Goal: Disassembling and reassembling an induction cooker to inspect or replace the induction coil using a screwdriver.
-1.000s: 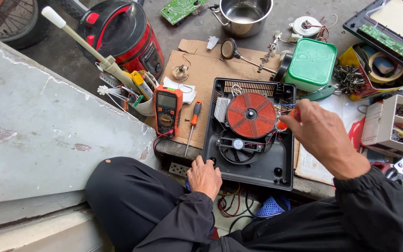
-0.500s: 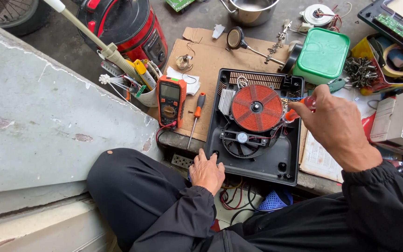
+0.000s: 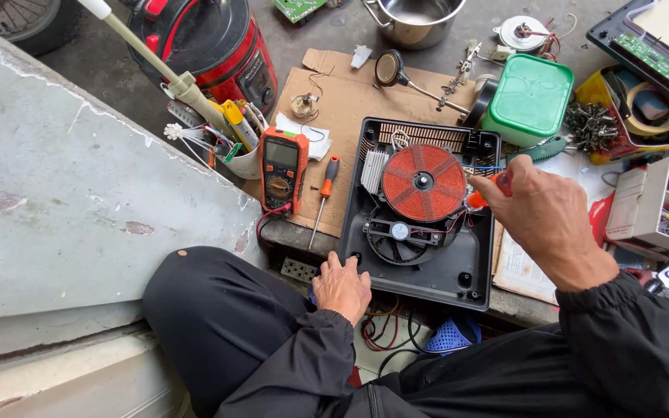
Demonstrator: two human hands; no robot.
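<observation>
Cooker (image 3: 420,209), opened, lies flat on cardboard (image 3: 350,101), its long axis running away from the person, coil (image 3: 423,183) toward the far end. Left hand (image 3: 342,286) rests on its near-left corner, fingers together. Right hand (image 3: 540,213) pinches a red-handled tool (image 3: 480,197) at its right edge.
</observation>
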